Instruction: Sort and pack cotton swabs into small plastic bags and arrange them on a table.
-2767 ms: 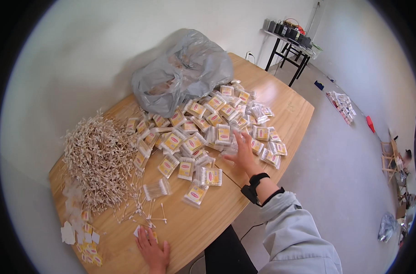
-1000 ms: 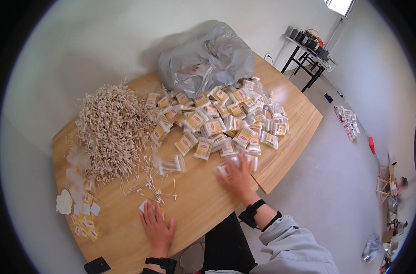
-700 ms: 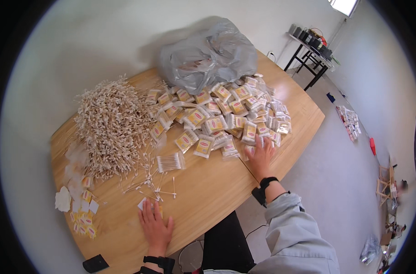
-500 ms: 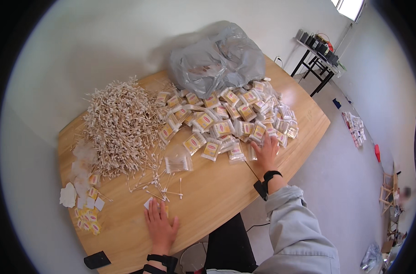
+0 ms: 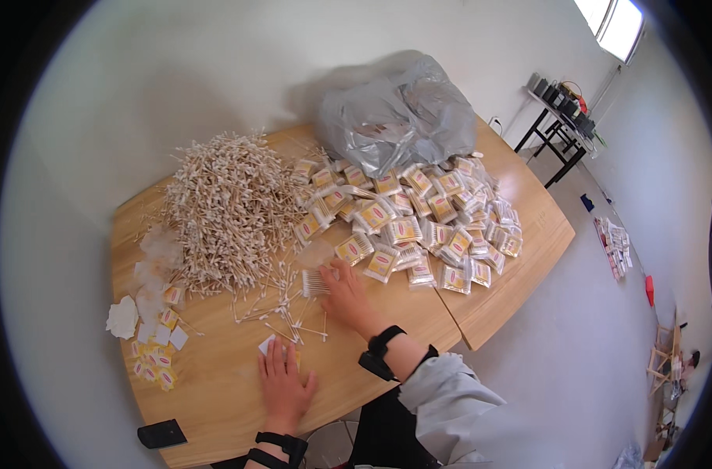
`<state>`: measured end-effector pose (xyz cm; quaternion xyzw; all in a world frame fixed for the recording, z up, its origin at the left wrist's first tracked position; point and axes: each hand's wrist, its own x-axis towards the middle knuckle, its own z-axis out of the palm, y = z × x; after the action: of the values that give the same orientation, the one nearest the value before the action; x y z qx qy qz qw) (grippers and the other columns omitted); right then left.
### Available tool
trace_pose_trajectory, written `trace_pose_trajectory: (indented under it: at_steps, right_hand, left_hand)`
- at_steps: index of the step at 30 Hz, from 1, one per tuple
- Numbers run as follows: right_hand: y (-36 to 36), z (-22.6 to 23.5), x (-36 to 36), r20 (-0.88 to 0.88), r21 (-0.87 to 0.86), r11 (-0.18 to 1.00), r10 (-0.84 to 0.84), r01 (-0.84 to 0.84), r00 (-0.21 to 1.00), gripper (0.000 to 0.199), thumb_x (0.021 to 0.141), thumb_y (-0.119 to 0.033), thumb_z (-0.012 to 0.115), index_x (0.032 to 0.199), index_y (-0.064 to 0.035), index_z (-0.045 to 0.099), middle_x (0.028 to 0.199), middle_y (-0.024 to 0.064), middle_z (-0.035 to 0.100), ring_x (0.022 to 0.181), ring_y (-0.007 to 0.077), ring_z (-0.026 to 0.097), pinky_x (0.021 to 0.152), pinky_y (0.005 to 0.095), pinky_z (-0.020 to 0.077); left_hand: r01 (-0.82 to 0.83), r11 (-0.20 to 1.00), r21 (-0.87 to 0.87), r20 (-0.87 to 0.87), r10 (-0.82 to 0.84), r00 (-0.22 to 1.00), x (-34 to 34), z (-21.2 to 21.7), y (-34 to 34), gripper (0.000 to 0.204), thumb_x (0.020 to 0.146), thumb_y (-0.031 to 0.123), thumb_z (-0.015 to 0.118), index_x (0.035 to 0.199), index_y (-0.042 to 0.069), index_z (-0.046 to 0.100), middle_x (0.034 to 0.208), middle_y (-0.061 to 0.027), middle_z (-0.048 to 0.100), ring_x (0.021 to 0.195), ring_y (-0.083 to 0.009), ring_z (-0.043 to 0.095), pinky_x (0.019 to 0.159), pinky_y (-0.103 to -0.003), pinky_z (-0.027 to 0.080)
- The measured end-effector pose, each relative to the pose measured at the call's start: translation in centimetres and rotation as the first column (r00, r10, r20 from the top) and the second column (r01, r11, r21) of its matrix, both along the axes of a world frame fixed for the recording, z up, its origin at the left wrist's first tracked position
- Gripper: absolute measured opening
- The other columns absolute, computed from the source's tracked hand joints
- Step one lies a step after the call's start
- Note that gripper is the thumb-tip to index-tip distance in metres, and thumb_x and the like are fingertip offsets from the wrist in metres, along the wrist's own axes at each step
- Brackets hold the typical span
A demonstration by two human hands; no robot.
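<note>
A small, flat, clear plastic packet with a neat row of white-tipped sticks [image 5: 315, 283] lies at the near right side of the big heap of loose white-and-tan cotton swabs [image 5: 231, 211]. The right hand [image 5: 350, 303] covers its right end, so I can't tell how tight that grip is. The left hand [image 5: 287, 391], nearer the person than the heap, lies flat, its grip loose, hiding most of some small white-and-yellow paper [image 5: 267, 344].

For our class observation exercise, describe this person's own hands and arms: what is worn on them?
The left hand and right hand are gloveless. Each arm has a black wrist strap bearing a black block. The right sleeve is pale grey, loose and creased.
</note>
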<state>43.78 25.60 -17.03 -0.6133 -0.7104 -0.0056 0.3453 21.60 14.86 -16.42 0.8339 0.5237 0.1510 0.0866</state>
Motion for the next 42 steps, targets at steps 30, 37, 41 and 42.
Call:
trace_pose_trajectory:
  at_steps: [30, 37, 41, 42]
  right_hand:
    - [0.0, 1.8, 19.7, -0.539, -0.078, 0.751, -0.585, 0.656, 0.606, 0.016, 0.088, -0.016, 0.059, 0.095, -0.0073, 0.069, 0.077, 0.0071, 0.066, 0.067, 0.0182, 0.063, 0.061, 0.0320, 0.0494]
    - [1.2, 7.4, 7.6, -0.902, -0.260, 0.966, -0.243, 0.001, 0.357, 0.020, 0.092, -0.019, 0.060, 0.108, -0.0079, 0.066, 0.079, -0.0018, 0.060, 0.072, 0.0077, 0.057, 0.065, 0.0222, 0.0497]
    - [5.2, 4.2, 2.1, -0.547, -0.075, 0.997, -0.017, -0.029, 0.837, 0.023, 0.090, -0.018, 0.064, 0.110, -0.0058, 0.064, 0.095, 0.0121, 0.062, 0.092, 0.0252, 0.059, 0.082, 0.0365, 0.0482]
    - [6.1, 4.0, 1.1, -0.317, -0.027, 0.999, 0.007, -0.017, 0.948, 0.031, 0.086, -0.019, 0.068, 0.112, -0.0051, 0.062, 0.104, 0.0161, 0.059, 0.098, 0.0293, 0.057, 0.086, 0.0384, 0.0464]
  left_hand:
    - [-0.011, 0.999, -0.034, 0.053, 0.013, 0.998, 0.0, 0.4, 0.1, 0.067, 0.080, 0.036, 0.065, 0.134, 0.001, 0.045, 0.147, -0.0214, 0.034, 0.140, -0.0363, 0.027, 0.114, -0.055, 0.019]
    - [-0.009, 0.999, -0.050, 0.047, 0.011, 0.999, -0.5, 0.1, 0.2, 0.070, 0.080, 0.037, 0.064, 0.136, 0.001, 0.043, 0.148, -0.0212, 0.032, 0.141, -0.0365, 0.025, 0.115, -0.056, 0.017]
    - [-0.005, 0.997, -0.078, 0.059, 0.010, 0.998, -0.5, 0.4, 0.2, 0.069, 0.081, 0.037, 0.064, 0.136, 0.000, 0.043, 0.150, -0.0209, 0.030, 0.142, -0.0365, 0.023, 0.115, -0.055, 0.015]
    - [-0.016, 0.997, -0.075, 0.056, 0.020, 0.998, -0.5, 0.4, 0.2, 0.069, 0.081, 0.037, 0.064, 0.136, 0.000, 0.043, 0.150, -0.0209, 0.030, 0.142, -0.0365, 0.023, 0.115, -0.055, 0.015]
